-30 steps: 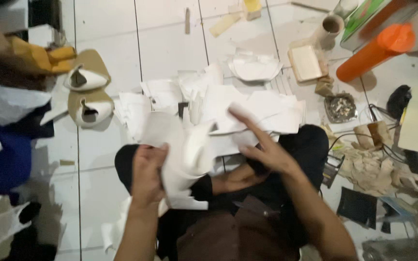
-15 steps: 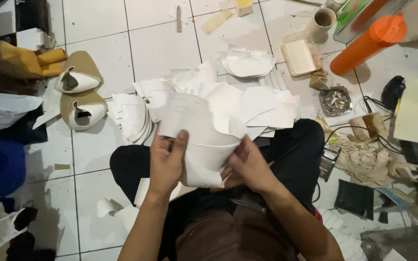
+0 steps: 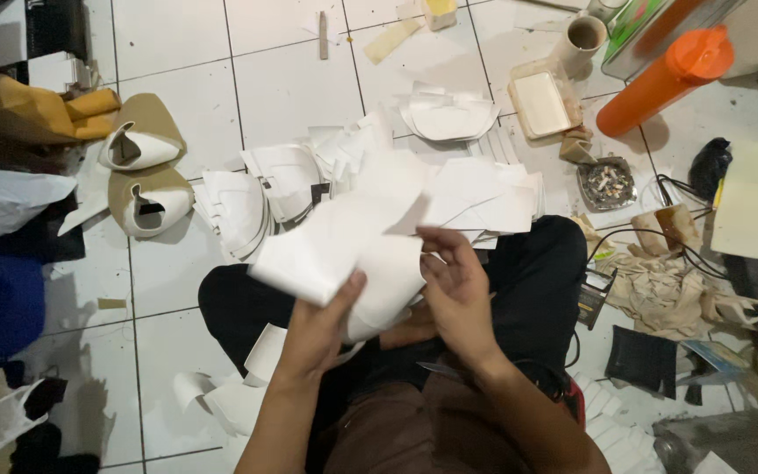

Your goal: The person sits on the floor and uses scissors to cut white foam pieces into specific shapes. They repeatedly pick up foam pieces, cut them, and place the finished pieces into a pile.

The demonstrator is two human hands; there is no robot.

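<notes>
Raised now, white sheet gripped by left hand; right hand open (cluttered tile floor).

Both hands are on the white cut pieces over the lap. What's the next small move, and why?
Probably peel the top sheet free with the right hand: the left hand already grips the white pieces from below, and the right fingers rest at their edge.

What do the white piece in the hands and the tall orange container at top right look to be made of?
White piece: thin, matte sheet, likely paper or lining fabric; it bends and creases under the left hand. Orange container: probably plastic, smooth and slightly glossy.
</notes>
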